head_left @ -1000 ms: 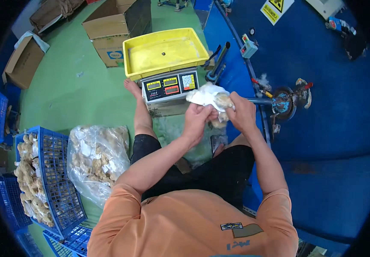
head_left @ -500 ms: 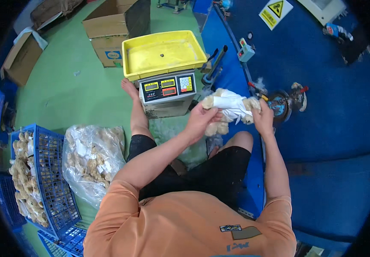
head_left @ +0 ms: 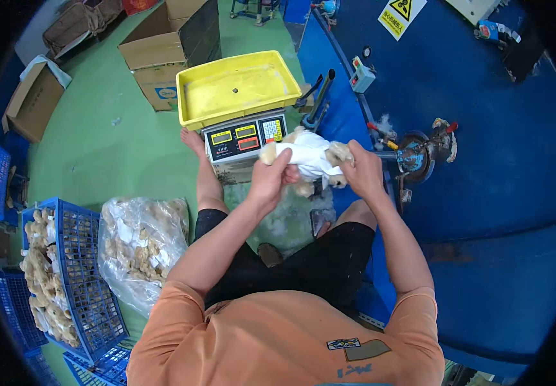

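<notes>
White-and-beige plush toy is gripped by the left hand at eight o'clock and the right hand at three.

Plush toy: shifted L vs 0.5 s ago, farther from mach. flange; now overlaps scale lower R corner in view.
Toy shape: bunched 1.0 s ago, now drawn out lengthwise btwn hands.
L hand: moved L w/ toy; thumb now up on white cloth.
R hand: moved L, away fr. flange.
Pipe: hidden 0.5 s ago, now visible R of R hand.
</notes>
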{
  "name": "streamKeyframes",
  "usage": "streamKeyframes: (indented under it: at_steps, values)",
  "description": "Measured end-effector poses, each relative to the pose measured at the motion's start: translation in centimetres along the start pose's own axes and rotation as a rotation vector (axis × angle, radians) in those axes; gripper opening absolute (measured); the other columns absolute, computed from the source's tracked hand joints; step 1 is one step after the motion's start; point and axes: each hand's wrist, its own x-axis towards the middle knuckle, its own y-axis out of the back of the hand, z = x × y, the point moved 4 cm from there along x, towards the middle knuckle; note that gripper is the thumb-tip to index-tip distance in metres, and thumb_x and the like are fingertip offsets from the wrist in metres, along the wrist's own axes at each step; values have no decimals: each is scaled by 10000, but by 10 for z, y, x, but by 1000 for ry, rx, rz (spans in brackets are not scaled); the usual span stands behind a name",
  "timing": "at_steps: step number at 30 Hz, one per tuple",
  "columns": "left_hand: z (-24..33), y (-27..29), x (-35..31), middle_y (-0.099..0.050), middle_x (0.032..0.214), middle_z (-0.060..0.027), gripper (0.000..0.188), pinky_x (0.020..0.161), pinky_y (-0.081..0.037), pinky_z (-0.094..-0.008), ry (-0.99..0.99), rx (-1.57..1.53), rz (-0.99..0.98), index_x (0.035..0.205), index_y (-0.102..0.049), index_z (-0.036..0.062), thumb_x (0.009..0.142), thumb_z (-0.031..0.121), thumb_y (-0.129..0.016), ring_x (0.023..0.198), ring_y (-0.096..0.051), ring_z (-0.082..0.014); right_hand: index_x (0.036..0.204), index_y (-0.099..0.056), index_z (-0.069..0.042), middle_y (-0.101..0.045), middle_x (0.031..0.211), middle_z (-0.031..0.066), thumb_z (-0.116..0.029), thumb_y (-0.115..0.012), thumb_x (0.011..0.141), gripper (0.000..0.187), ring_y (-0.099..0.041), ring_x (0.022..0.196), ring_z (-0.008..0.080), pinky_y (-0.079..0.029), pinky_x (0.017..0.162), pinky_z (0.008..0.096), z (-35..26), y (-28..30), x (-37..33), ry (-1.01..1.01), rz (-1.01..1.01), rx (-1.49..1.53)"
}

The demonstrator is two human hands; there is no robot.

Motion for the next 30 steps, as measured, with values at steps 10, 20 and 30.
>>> streamKeyframes:
  at_steps: [10,20,30]
  values:
    - [-13,4,-1,-511,1331,-184,418,950,-472,-323,-203,261,-132,1416,-449,42,1059,259,-441,1118,-546,-203,982,-547,-42,-585,775,51,-145,-640,944,144,-497,563,124,-415,512,299,-34,-20,-2,-370,-86,961]
    - [7,-14,4,-522,1329,-182,407,1007,-430,-343,-131,126,6,1395,-450,-8,1084,243,-377,1133,-541,-261,1107,-571,-14,-618,869,56,-87,-622,953,178,-514,609,84,-441,538,222,-26,-31,-7,-330,-2,1149]
    - [-8,6,0,-567,1259,-192,481,990,-441,-350,-442,635,173,1357,-482,-30,1103,334,-296,1127,-559,-270,1115,-640,0,-668,892,85,-99,-638,947,195,-579,664,107,-493,547,237,-42,-30,-5,-324,19,940]
